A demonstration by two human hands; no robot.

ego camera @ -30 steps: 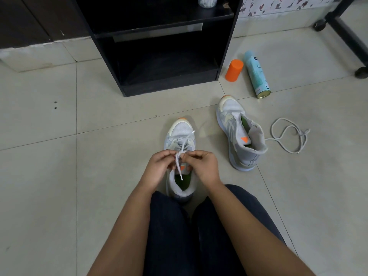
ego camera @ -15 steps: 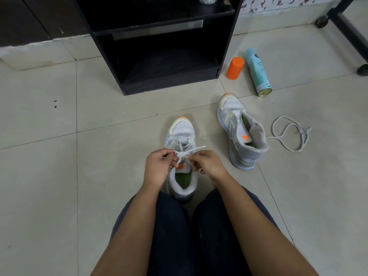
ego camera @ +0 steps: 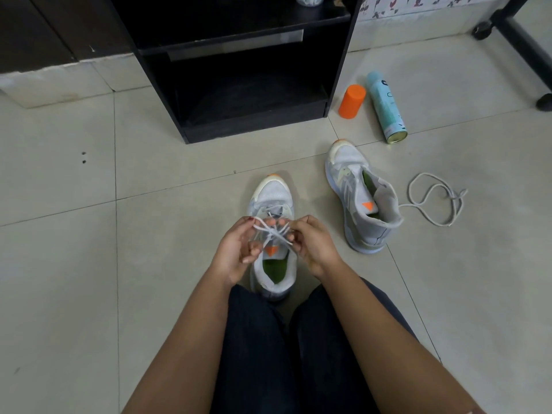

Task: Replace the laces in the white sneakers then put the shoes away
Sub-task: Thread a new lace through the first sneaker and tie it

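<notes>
Chiefly at risk is the half-formed knot. The left hand (ego camera: 236, 252) and the right hand (ego camera: 313, 246) each pinch a strand of the white lace (ego camera: 273, 233) between curled fingers and thumb, and the strands cross loosely between them. A slackened pinch on either side would probably let the crossing fall open, since nothing appears drawn tight yet. Uneven pulling could leave one end short, or tilt the near sneaker (ego camera: 273, 194), which rests unheld on the tiled floor (ego camera: 74, 264) just ahead of the knees. Whether every eyelet is threaded cannot be told, because the hands hide the upper rows.

The near sneaker is white-grey mesh with an orange-tipped toe, an orange tab on the tongue and a green insole. Its toe points away towards the black shelf unit (ego camera: 254, 124). The second sneaker (ego camera: 348, 158) stands to the right, apart from the first and apparently unlaced. A loose lace (ego camera: 455, 195) lies coiled beside its heel with one end reaching the shoe, so a careless reach may drag or tangle it. Beyond lie an orange cap (ego camera: 352, 101) and a toppled spray can (ego camera: 385, 106).
</notes>
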